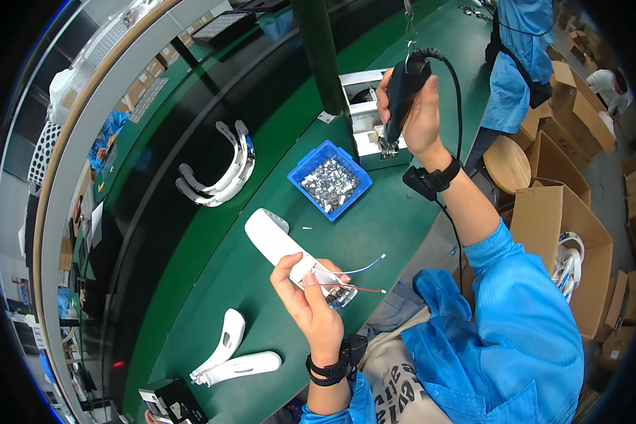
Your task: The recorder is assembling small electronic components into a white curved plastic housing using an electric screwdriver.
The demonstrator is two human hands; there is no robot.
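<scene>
My right hand (418, 113) is wrapped round a black electric screwdriver (405, 88), which hangs from a metal hook and has a dark cable. The screwdriver's lower end is at a white boxy screw feeder (367, 116); whether a screw is on its tip is too small to tell. My left hand (309, 300) grips a long white plastic housing (268, 233) lying tilted over the green table. In the housing's near end a circuit board (339, 295) shows, with thin red and blue-white wires (364, 269) sticking out to the right.
A blue bin (295, 177) of small metal and white parts stands beyond my left hand. White curved shells (240, 364) lie at the lower left. White curved bands (222, 187) rest on the dark conveyor (184, 134). Cardboard boxes (537, 219) and a round stool (507, 165) are at right.
</scene>
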